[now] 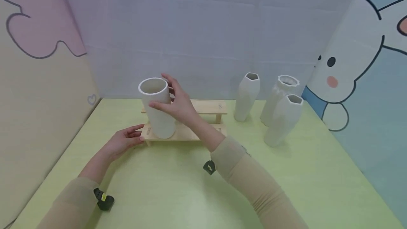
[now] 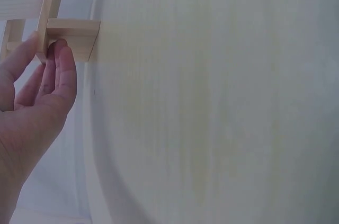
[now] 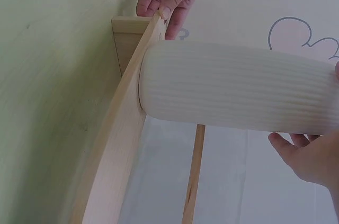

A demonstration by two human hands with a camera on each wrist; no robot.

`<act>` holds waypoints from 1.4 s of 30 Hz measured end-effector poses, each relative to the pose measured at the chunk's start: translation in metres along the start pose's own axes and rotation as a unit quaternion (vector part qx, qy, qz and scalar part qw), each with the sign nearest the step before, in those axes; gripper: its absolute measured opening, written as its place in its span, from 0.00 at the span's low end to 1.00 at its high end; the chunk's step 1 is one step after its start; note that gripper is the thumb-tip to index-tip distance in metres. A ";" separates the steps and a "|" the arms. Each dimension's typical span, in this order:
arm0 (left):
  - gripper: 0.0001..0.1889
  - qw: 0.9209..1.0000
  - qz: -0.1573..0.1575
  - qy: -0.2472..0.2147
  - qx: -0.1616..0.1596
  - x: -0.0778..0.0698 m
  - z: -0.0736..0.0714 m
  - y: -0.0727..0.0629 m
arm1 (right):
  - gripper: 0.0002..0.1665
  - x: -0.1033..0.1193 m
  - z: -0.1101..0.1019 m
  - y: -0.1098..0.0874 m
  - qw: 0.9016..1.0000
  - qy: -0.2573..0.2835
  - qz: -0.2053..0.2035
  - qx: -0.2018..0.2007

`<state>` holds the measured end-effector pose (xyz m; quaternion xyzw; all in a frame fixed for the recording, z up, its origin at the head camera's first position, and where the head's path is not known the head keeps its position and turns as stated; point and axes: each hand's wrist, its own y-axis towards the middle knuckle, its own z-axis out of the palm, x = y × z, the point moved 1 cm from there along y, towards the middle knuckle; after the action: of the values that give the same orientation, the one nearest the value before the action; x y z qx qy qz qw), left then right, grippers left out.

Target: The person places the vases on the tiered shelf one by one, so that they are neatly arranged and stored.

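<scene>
A white ribbed cylindrical vase (image 1: 161,117) stands on the left part of the lower step of a two-step wooden rack (image 1: 187,134). Around the vase's upper part, my right hand (image 1: 182,106) holds it, thumb at the front and fingers on the far right side. My left hand (image 1: 124,142) pinches the left end of the lower step; the left wrist view shows the thumb on top of the board and the fingers (image 2: 64,75) beneath. In the right wrist view the base of the vase (image 3: 233,87) meets the board.
To the right of the rack on the pale green table (image 1: 178,186) stand a slim faceted vase (image 1: 247,96), a vase with a scalloped rim (image 1: 274,98) and, in front of that, another faceted vase (image 1: 284,121). A pale cloth backdrop (image 1: 203,38) hangs behind.
</scene>
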<state>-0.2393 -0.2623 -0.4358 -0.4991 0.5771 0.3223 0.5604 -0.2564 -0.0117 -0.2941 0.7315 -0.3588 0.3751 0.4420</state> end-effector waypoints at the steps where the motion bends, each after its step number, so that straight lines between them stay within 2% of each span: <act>1: 0.37 1.000 0.000 -0.001 -0.001 0.000 -0.001 -0.001 | 0.53 0.001 -0.001 0.000 1.000 0.003 -0.003 0.005; 10: 0.37 1.000 0.002 -0.023 0.006 -0.004 -0.003 -0.005 | 0.51 0.019 -0.024 -0.008 0.999 -0.006 -0.026 0.027; 18: 0.38 1.000 -0.002 -0.024 0.008 -0.004 -0.002 -0.005 | 0.51 0.029 -0.053 -0.021 0.995 -0.062 -0.043 0.063; 25: 0.37 1.000 0.008 -0.024 0.013 -0.003 0.000 -0.004 | 0.47 0.067 -0.079 -0.047 0.992 -0.081 -0.027 0.091; 32: 0.36 1.000 0.005 -0.023 0.012 -0.001 0.000 0.000 | 0.45 0.042 -0.104 -0.056 0.990 -0.093 -0.054 0.086; 36: 0.36 1.000 0.007 -0.026 0.014 -0.001 0.001 0.001 | 0.44 0.041 -0.125 -0.066 0.989 -0.103 -0.064 0.079; 42: 0.37 0.999 0.008 -0.029 0.011 -0.001 0.001 0.001 | 0.44 0.043 -0.156 -0.083 0.985 -0.147 -0.068 0.065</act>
<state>-0.2401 -0.2612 -0.4347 -0.4788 0.5680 0.3344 0.5799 -0.2017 0.1515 -0.2370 0.8283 -0.3441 0.2555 0.3607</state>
